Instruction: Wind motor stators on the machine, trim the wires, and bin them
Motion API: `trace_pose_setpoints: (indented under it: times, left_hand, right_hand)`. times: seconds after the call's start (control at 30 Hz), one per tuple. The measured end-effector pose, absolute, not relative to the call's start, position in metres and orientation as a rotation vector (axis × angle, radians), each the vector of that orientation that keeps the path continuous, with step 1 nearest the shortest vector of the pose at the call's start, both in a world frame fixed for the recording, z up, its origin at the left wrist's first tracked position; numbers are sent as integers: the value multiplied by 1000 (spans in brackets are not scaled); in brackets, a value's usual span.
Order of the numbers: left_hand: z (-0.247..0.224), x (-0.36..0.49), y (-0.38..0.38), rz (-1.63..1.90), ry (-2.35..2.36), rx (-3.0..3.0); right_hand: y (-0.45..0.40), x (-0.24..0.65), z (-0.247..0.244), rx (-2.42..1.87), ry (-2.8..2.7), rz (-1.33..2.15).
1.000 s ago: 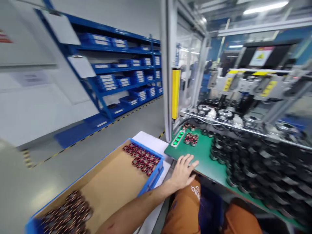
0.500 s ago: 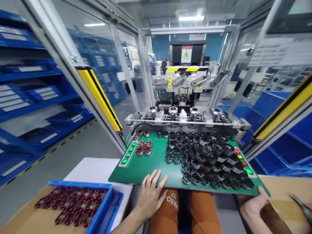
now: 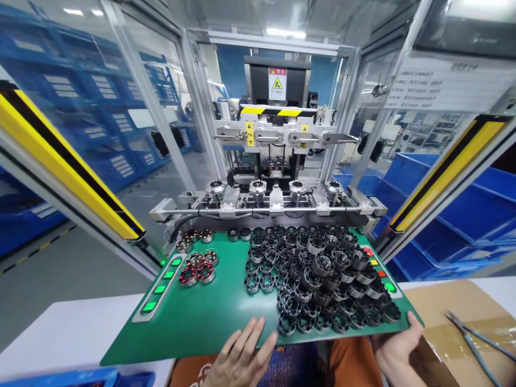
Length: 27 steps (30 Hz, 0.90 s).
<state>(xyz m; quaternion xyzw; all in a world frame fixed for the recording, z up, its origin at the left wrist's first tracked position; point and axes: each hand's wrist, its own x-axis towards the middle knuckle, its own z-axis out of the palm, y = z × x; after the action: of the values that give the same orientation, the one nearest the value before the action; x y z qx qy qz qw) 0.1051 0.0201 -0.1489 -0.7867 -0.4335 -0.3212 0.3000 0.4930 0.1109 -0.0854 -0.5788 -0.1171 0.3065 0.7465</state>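
Note:
My left hand (image 3: 242, 352) lies with spread fingers on the front edge of the green tabletop (image 3: 201, 317). My right hand (image 3: 398, 345) holds that tabletop at its front right corner, thumb on top; its other fingers are hidden beneath. Between the hands and the machine, a stacked heap of black motor stator cores (image 3: 310, 279) covers the right half. At the left, several copper-wound stators (image 3: 197, 269) stand in small groups. Single cores (image 3: 258, 185) sit on the holders of the machine's front rail.
Lit green buttons (image 3: 160, 289) line the left edge, coloured buttons (image 3: 379, 273) the right. Yellow light-curtain posts (image 3: 68, 166) flank the opening. Pliers (image 3: 470, 333) rest on cardboard at the right. Blue bins (image 3: 455, 199) stand behind. A blue tray (image 3: 80, 377) shows bottom left.
My view has swung right and closer, leaving the tray of wound stators mostly out of frame. The machine's tilted levers now lie nearly level. Both hands stay at the tabletop's front edge.

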Motion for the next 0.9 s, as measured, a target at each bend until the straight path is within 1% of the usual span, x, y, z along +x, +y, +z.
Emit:
trace_pose_setpoints:
  times: [0.17, 0.27, 0.37, 0.47, 0.53, 0.63, 0.73, 0.8, 0.9]
  left_hand:
    - [-145, 105, 21, -881, -1173, -2065]
    - [-133, 107, 19, -855, -1175, -2093]
    - [-124, 105, 20, -831, -1075, -2113]
    - [-124, 102, 26, -817, -1034, -2131]
    - [-126, 100, 27, -807, -1014, -2154]
    - [-127, 98, 27, -813, -975, -2161]
    - [-127, 98, 26, -808, -960, -2160]
    - [-126, 99, 26, -798, -964, -2153]
    - [-123, 100, 26, -793, -966, -2153]
  right_hand:
    - [113, 489, -76, -1274, -250, 645]
    - [116, 490, -73, -1348, -377, 655]
    - [108, 514, -84, -1492, -581, 734]
    - [66, 557, -88, -1671, -832, 864]
    - [17, 583, -78, -1782, -1025, 880]
    - [-65, 606, -57, -1961, -1286, 705]
    - [-126, 615, -51, -2113, -1390, 446]
    - [-147, 618, -56, -2190, -1405, 312]
    - [-156, 623, -66, -2275, -1406, 182]
